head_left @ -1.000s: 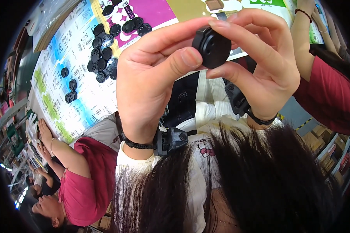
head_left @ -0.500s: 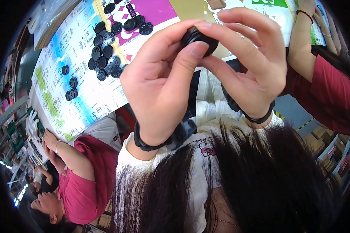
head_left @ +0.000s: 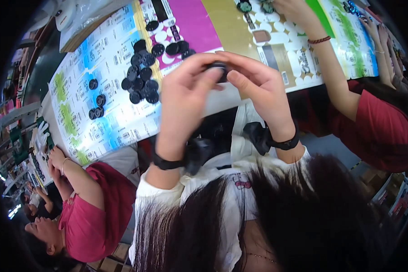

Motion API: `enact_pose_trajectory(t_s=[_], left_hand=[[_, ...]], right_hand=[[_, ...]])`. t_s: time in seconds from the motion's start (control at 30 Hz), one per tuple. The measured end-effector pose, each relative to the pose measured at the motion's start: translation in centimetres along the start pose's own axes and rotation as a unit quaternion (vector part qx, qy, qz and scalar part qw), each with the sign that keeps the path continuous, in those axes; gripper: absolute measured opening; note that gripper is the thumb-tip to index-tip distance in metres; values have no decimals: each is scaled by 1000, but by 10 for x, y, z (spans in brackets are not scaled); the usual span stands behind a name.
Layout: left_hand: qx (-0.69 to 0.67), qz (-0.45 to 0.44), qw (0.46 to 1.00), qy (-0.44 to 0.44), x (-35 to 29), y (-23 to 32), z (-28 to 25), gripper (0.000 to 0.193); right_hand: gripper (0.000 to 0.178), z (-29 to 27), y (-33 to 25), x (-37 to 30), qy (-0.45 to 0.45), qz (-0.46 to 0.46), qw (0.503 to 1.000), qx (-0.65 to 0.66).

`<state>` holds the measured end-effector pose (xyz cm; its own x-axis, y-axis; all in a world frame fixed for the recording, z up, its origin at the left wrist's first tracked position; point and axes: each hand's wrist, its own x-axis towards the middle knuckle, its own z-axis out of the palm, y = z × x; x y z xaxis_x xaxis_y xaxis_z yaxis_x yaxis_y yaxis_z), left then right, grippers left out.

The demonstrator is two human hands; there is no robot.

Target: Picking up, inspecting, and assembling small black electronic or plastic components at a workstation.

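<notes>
Between my two hands, above the table's near edge, is a black round plastic piece (head_left: pixel 219 67). My left hand (head_left: pixel 183 97) is closed around it, thumb across its near side and slightly blurred by motion. From the other side, my right hand (head_left: pixel 265 93) curls its fingers over the top of the piece, its thumb close to the right edge. Fingers partly hide the piece. Left of my hands lies a pile of similar black round pieces (head_left: pixel 140 81), and farther left a few more black pieces (head_left: pixel 100 99) lie apart.
Printed sheets cover the table (head_left: pixel 118 122). A clear plastic bag (head_left: pixel 88 18) lies at the far left. On the right a person's arm (head_left: pixel 335 72) reaches over the table, near a brown block (head_left: pixel 261 36). Another person in a red shirt (head_left: pixel 106 190) works at the lower left.
Both hands have come lower and nearer to me with the black piece between them. My right hand's fingers have folded in closer. The view has shifted, showing more table on the right.
</notes>
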<state>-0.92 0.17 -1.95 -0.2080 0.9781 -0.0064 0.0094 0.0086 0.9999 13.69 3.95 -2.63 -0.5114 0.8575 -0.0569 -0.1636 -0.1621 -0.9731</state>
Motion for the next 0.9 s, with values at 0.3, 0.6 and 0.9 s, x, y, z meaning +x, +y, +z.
enact_pose_trajectory(t_s=[0.3, 0.6, 0.9], left_hand=[[642, 33, 749, 161, 44, -75, -225, 35], [665, -38, 741, 84, 30, -58, -170, 45], [538, 53, 837, 90, -8, -24, -108, 43]], right_hand=[[69, -77, 24, 77, 3, -88, 904, -417], [68, -120, 58, 173, -32, -132, 600, -788], [62, -15, 40, 69, -168, -210, 665, -697]])
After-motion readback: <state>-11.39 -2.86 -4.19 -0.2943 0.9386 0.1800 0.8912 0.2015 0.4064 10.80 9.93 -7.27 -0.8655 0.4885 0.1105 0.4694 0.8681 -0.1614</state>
